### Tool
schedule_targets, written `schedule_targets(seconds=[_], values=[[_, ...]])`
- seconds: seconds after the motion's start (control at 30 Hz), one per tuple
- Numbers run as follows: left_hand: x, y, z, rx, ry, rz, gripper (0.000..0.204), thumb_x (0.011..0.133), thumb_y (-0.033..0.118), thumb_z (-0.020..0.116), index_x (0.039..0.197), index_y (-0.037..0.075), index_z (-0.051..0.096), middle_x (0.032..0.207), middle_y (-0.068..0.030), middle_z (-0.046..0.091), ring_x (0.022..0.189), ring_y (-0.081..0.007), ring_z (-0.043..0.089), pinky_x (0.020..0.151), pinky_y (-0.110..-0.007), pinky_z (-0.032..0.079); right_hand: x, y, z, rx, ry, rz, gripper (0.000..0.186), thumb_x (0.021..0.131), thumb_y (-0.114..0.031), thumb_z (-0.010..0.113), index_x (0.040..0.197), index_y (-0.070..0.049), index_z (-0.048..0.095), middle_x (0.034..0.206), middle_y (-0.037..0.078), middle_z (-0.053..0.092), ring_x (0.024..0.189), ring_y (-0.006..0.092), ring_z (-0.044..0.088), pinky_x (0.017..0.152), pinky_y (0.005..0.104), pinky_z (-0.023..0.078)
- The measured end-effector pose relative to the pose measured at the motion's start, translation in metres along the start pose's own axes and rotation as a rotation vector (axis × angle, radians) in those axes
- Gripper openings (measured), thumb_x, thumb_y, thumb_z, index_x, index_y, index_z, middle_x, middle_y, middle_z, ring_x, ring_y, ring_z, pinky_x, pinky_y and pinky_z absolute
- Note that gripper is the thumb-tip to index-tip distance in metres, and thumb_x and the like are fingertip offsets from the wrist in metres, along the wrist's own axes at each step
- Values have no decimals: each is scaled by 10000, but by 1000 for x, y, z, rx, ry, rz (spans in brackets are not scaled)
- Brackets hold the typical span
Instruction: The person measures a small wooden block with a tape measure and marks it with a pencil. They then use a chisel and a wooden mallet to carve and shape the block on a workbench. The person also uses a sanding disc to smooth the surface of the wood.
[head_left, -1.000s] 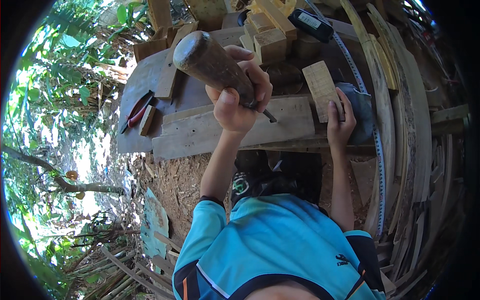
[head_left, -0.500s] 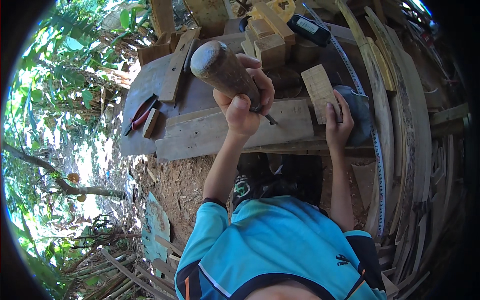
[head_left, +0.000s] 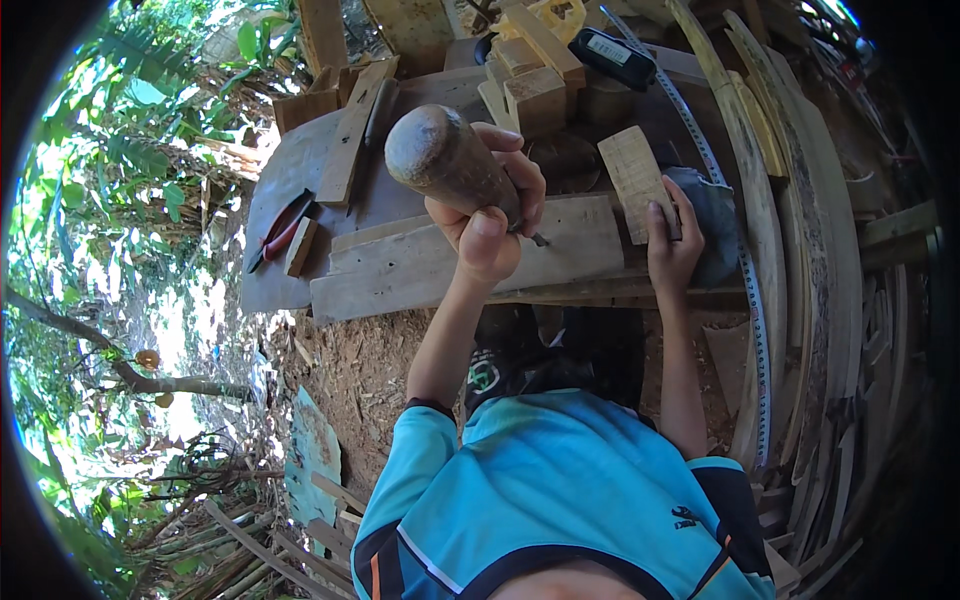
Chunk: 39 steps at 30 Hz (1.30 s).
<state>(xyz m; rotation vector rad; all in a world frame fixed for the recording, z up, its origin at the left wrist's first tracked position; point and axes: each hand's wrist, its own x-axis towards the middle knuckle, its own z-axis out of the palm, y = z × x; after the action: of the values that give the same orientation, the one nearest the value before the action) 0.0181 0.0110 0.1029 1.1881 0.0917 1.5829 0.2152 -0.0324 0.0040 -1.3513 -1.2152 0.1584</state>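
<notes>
My left hand [head_left: 490,200] is closed around a wooden-handled tool [head_left: 445,160] with a thick, rounded, worn end. It is held tilted above the workbench, and a narrow dark metal tip shows below my fist, over a weathered plank [head_left: 450,262]. I cannot tell if the tip touches the plank. Off to the right, my right hand [head_left: 676,235] grips a small rectangular wooden block [head_left: 632,180] by its lower end, thumb on its face. The block is slanted beside the plank's right end, with a dark grey cloth or sheet [head_left: 718,225] beyond that hand.
Pliers with red-and-black handles [head_left: 283,232] and a small wood piece [head_left: 301,248] lie at the bench's left. Stacked wood blocks [head_left: 535,100] and a black case [head_left: 613,60] sit at the back. A tape measure [head_left: 758,350] stretches along long boards [head_left: 765,230] at right.
The tool's rounded end has dropped slightly, with my left hand still around it. My right hand and the wooden block have barely shifted.
</notes>
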Motion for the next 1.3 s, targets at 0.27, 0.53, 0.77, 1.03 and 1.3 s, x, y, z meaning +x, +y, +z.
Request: schedule_targets(seconds=[0.27,0.53,0.77,1.03,1.3], values=[[-4,3,2,-49,1,27,597,691,428,619,1028,-26,425,545,-57,456,399,-83,378,338,-195,277,0,0,0,-3,2,-12,299,801,-58,562,1088,26,555,1027,156,608,941,202,590,805,294,452],[-5,2,-2,-57,41,51,599,701,435,617,1029,-22,411,556,-66,465,408,-89,384,332,-201,286,-1,0,0,-4,3,-19,301,796,-58,566,1086,22,557,1020,149,611,926,194,593,797,289,454],[-3,-6,4,257,-12,120,645,778,552,483,1084,-1,354,514,-53,392,339,-97,297,307,-218,212,4,-10,-1,24,-96,74,383,755,-85,616,1102,49,531,1010,167,604,913,194,589,798,284,452],[6,-19,8,223,-114,109,301,778,239,559,931,-14,504,703,-21,538,558,-56,460,509,-204,362,18,-15,-8,114,-272,281,470,728,-110,628,1154,46,504,1069,163,583,969,208,561,832,307,435],[7,-18,4,226,-136,182,393,874,341,459,996,-31,431,669,-90,517,452,-68,402,352,-184,292,119,-164,-79,-279,-97,-556,325,787,-136,593,1095,-34,573,1123,110,567,1023,214,545,847,306,446]])
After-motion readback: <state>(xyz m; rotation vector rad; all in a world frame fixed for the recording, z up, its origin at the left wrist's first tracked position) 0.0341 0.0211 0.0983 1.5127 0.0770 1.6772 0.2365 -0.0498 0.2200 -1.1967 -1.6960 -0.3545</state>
